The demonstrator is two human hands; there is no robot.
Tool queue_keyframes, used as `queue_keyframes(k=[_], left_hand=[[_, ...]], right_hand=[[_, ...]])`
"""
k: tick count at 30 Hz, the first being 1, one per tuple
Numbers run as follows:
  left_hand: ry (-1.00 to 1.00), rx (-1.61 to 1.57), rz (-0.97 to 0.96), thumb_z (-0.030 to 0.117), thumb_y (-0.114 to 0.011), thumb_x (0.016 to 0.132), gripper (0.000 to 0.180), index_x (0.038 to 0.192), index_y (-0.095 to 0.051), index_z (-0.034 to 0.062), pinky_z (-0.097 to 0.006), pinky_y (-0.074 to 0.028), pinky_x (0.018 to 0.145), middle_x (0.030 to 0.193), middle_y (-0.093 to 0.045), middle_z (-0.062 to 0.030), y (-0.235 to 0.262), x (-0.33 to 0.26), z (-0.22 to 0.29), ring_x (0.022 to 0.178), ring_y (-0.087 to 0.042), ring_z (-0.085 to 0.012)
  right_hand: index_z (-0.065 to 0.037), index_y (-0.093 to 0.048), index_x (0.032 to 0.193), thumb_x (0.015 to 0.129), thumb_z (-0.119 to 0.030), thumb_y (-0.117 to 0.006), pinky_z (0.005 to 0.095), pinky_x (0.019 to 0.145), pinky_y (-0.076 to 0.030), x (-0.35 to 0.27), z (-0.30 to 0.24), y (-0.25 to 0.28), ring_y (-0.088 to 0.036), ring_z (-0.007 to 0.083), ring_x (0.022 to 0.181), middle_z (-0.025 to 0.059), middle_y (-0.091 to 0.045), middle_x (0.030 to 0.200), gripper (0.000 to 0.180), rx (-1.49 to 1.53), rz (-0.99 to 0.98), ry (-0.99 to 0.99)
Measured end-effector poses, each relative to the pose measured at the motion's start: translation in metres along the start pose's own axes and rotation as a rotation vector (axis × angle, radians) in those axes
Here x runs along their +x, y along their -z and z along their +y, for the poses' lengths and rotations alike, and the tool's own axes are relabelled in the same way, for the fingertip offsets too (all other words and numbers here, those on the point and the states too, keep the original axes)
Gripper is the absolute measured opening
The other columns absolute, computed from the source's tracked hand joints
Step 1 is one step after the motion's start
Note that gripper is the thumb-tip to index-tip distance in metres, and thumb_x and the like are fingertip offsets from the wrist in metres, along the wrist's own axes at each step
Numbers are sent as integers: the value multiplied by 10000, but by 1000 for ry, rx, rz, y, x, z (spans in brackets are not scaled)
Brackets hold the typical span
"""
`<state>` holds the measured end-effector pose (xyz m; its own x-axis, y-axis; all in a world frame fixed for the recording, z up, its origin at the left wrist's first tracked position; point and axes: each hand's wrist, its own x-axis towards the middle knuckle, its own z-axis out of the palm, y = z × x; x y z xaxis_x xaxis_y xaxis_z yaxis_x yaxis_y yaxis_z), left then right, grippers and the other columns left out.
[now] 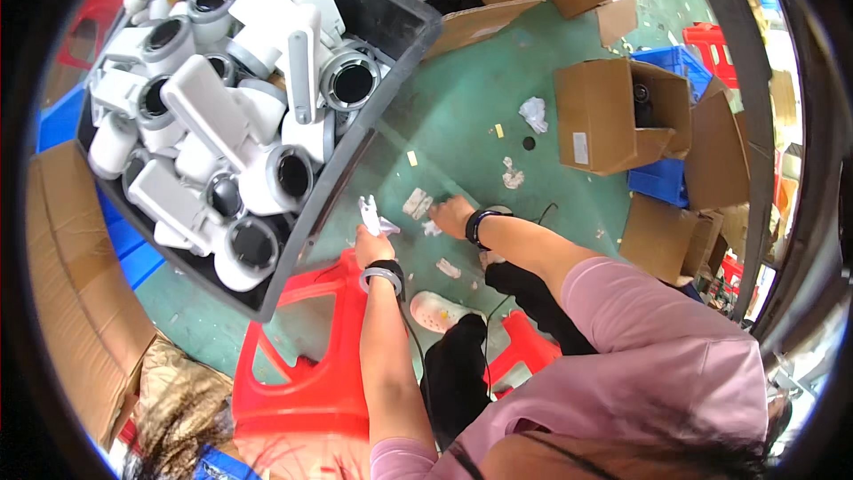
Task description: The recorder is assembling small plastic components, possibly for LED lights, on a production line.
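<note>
My left hand (371, 247) is closed on a small white plastic part (370, 216) with a notched upper end, held beside the dark bin's lower right edge. My right hand (453, 217) reaches low to the right of it, fingers curled together. A small white scrap (432, 228) shows at those fingertips; whether it is gripped or lies on the floor is unclear. Close to the same fingers is a pale crumpled piece (417, 204). The large dark grey bin (355, 147) is heaped with white camera-like units (209, 111) that have round black fronts.
A red plastic stool (302, 400) stands below the bin, with another red stool part (524, 347) near my legs. Open cardboard boxes (595, 116) and a blue crate (657, 182) are at right. White scraps (533, 114) litter the green floor (462, 124). A thin black cable runs by my feet.
</note>
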<state>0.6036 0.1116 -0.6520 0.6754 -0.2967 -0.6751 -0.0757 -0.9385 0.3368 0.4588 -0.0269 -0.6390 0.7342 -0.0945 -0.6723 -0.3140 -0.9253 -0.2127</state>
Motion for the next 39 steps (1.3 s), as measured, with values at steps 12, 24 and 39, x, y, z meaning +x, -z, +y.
queue_keyframes(k=[12,24,39], left_hand=[[-156,-967,-516,204,-381,959,212,1040,-478,34,-249,-493,443,834,-590,-67,155,-270,55,609,-621,-152],[-324,-951,-527,251,-566,894,332,1128,-432,57,-263,-508,524,1007,-563,-81,300,-502,176,797,-595,-168],[-1010,-299,-569,187,-677,802,317,999,-509,4,-254,-408,458,790,-589,-55,239,-692,431,586,-531,-113]], right_hand=[[55,-444,1009,807,-203,-539,364,691,-455,-224,-119,161,-577,267,802,203,-562,857,342,1408,337,-398],[-15,-395,1239,855,-36,-426,333,771,-500,-489,-202,344,-556,237,985,168,-516,1121,386,1825,666,-71],[15,-523,1148,857,-146,-567,307,822,-464,-785,-54,276,-573,190,960,124,-574,1082,336,1434,1468,-295]])
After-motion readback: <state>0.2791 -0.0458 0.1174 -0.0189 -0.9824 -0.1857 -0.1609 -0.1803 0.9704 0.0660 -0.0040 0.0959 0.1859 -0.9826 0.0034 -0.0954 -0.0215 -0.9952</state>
